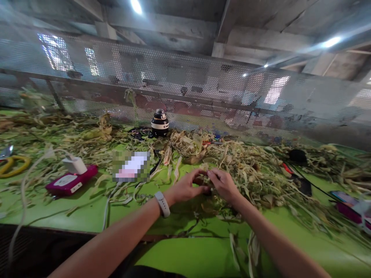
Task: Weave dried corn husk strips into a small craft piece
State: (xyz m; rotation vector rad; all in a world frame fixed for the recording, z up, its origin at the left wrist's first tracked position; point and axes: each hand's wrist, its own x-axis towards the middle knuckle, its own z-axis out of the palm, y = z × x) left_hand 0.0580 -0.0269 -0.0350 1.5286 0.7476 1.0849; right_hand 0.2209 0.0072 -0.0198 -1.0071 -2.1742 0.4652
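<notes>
My left hand [189, 188], with a white band on its wrist, curves its fingers around part of a withered, leafy plant sprig [204, 167]. Beside it, my right hand [223, 186] pinches the same sprig, thumb and fingers closed close to the left fingertips. Much of the sprig is hidden by the fingers. Just beyond and to the right of both hands spreads a heap of dried, pale green stems and leaves [246, 162]. Several loose withered leaves [253, 247] hang at the table's near edge, below my right forearm.
The bright green table [188, 251] carries plant scraps. A black and white canister [160, 123] stands at the back before a perforated metal screen [185, 81]. On the left lie a pixelated phone [131, 166], a magenta power strip [71, 181] with a white charger, cables, and yellow-handled scissors [14, 166].
</notes>
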